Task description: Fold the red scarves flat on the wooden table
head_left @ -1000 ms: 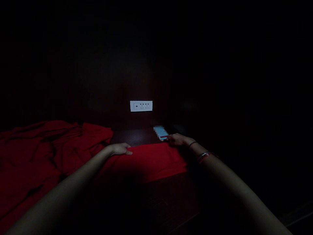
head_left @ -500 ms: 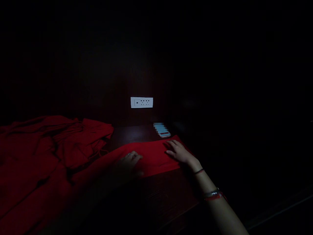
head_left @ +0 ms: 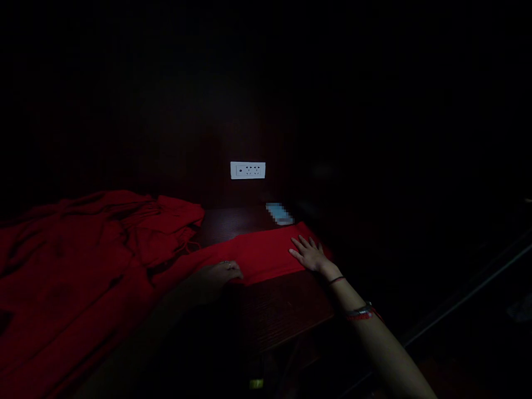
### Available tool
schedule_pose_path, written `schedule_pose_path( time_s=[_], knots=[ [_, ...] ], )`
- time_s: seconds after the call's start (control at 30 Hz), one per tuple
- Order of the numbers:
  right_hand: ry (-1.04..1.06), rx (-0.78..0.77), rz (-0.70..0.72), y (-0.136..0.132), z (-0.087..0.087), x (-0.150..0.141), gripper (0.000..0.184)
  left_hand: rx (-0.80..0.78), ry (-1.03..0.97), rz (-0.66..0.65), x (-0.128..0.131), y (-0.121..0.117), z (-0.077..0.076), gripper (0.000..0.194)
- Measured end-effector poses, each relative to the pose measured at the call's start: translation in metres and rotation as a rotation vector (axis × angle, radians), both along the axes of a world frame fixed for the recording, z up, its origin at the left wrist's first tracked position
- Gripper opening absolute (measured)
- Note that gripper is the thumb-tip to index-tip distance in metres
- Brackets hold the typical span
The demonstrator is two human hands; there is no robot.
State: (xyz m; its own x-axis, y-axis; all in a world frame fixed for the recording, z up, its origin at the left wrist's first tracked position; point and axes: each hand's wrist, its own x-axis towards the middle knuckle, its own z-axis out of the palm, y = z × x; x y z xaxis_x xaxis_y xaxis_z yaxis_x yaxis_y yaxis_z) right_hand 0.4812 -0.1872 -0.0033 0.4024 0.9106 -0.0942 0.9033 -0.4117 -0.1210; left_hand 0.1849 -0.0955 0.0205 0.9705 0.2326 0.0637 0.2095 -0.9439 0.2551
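Note:
The room is very dark. A red cloth point(head_left: 266, 255) lies folded flat across a dark wooden table point(head_left: 282, 310). My right hand point(head_left: 310, 254) rests on the cloth's right end, palm down with fingers spread. My left hand point(head_left: 218, 274) lies at the cloth's near left edge, fingers curled against the fabric; a ring shows on one finger. Whether it grips the cloth is hard to see in the shadow. Bracelets circle my right wrist.
A large heap of rumpled red fabric point(head_left: 83, 266) covers the left side. A white wall socket point(head_left: 247, 170) sits on the dark panel behind. A lit phone point(head_left: 279, 213) lies at the table's back, just beyond the cloth.
Both hands have pulled back toward me along the cloth, away from the phone. The cloth's near edge has drawn further from me, baring more of the table front.

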Motion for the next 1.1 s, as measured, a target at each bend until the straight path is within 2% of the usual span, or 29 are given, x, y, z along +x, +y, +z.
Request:
schedule_pose_path(
  time_s=[0.23,0.37,0.47,0.6,0.7,0.8,0.87,1.0,1.1],
  knots=[
    [-0.024,-0.063,0.096,0.020,0.003,-0.018,0.066,-0.083,0.098,-0.034,-0.024,0.005,0.011,0.050],
    [-0.007,-0.069,0.143,0.028,0.006,-0.036,0.068,-0.105,0.168,0.025,-0.035,0.009,0.018,0.034],
    [0.016,-0.103,0.114,0.023,0.007,-0.044,0.070,-0.076,0.205,0.081,-0.028,0.005,0.021,0.018],
    [0.042,-0.149,0.081,0.012,0.011,-0.051,0.073,0.150,0.000,0.247,0.002,-0.007,0.008,0.030],
    [0.009,-0.053,0.071,0.014,0.019,-0.053,0.066,0.262,-0.076,0.263,0.017,-0.016,-0.010,0.036],
    [-0.092,0.134,-0.042,0.030,0.030,-0.045,0.055,0.219,0.021,0.229,0.014,-0.020,-0.025,0.053],
    [-0.139,0.198,-0.154,0.044,0.036,-0.032,0.050,0.167,0.105,0.214,0.008,-0.021,-0.029,0.058],
    [-0.071,0.177,-0.277,0.062,0.035,0.000,0.037,0.105,0.178,0.185,0.001,-0.020,-0.026,0.058],
    [-0.042,0.243,-0.262,0.065,0.025,0.016,0.031,0.079,0.209,0.149,0.000,-0.020,-0.023,0.060]
  ],
)
